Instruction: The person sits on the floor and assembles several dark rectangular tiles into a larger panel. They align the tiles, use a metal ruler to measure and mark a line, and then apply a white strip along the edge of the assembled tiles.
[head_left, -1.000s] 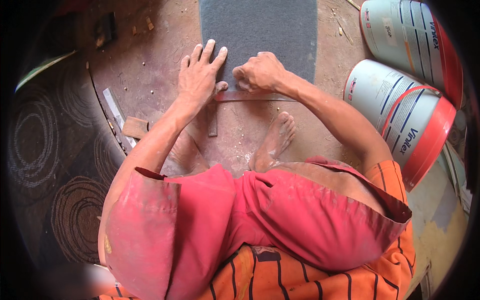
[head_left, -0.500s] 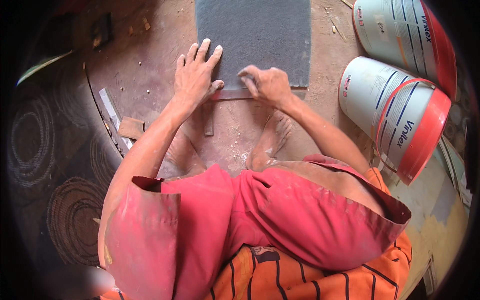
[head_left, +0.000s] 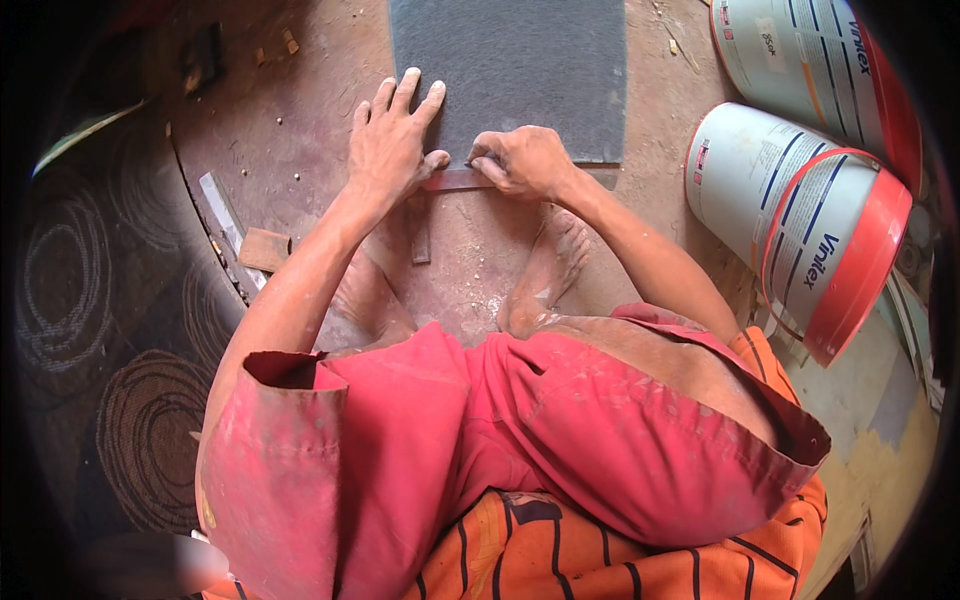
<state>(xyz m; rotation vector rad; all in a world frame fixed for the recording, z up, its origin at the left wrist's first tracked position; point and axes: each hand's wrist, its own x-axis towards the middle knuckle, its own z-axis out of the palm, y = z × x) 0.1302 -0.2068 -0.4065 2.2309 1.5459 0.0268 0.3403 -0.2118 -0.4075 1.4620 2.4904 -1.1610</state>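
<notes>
A dark grey, rough-looking rectangular sheet (head_left: 510, 80) lies on the floor in front of me. Along its near edge runs a narrow reddish-brown strip (head_left: 452, 181). My left hand (head_left: 393, 135) rests flat with fingers spread over the sheet's left edge, its thumb beside the near corner. Just right of that thumb, my right hand (head_left: 525, 165) is closed in a pinch at the near edge. A small dark bit shows at its fingertips, too small to name. Between my bare feet, a short thin grey piece (head_left: 420, 235) points toward me from under the strip.
Two white paint buckets with red ends, the nearer bucket (head_left: 775, 205) having a red handle, lie tilted at the right. Left of my forearm are a pale flat strip (head_left: 222, 212) and a small brown wooden block (head_left: 264, 249). A dark mat (head_left: 70, 380) with ring patterns covers the left side.
My right hand has come down and slightly left onto the sheet's near edge, its fingers drawn closer together. My left hand stays spread in about the same place.
</notes>
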